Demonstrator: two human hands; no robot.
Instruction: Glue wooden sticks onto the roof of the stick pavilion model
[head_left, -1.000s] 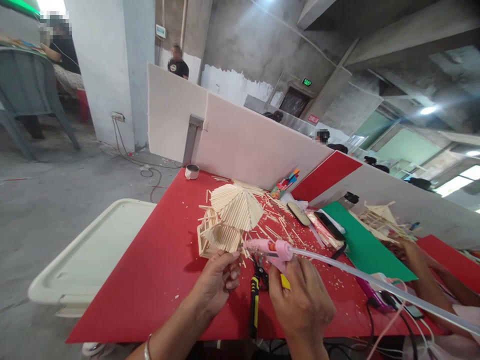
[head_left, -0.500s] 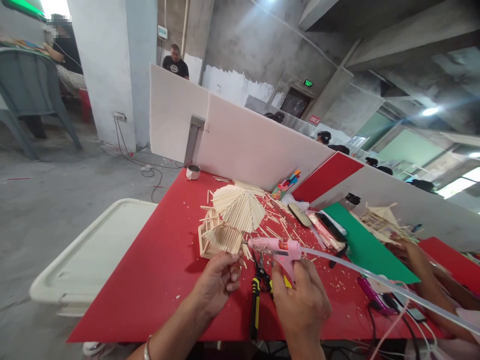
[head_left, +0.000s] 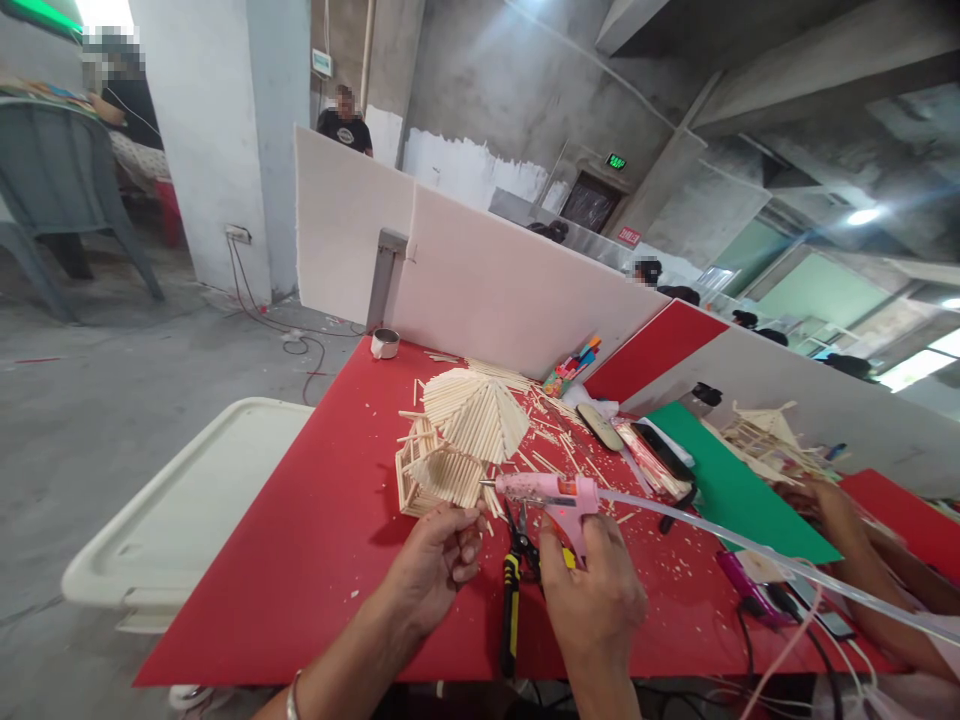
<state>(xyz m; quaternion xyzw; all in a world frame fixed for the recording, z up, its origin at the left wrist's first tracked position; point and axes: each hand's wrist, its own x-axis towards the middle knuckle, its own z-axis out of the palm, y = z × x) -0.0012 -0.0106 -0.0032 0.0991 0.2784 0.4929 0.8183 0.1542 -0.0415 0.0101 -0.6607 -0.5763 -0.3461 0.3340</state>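
On the red bench point(head_left: 315, 560), the right hand point(head_left: 592, 595) grips a pink hot-glue gun point(head_left: 551, 492), whose nozzle has drawn back a little from where it was a second ago and now sits just right of the stick house point(head_left: 450, 445). That suggests a bead was just laid. The left hand point(head_left: 439, 560) is curled, fingertips pinched against the house's near lower edge. Black-and-yellow pliers point(head_left: 514, 590) lie between the hands.

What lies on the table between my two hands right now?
In the head view, yellow-handled pliers lie on the red table between the left hand and the right hand, which holds the pink glue gun.
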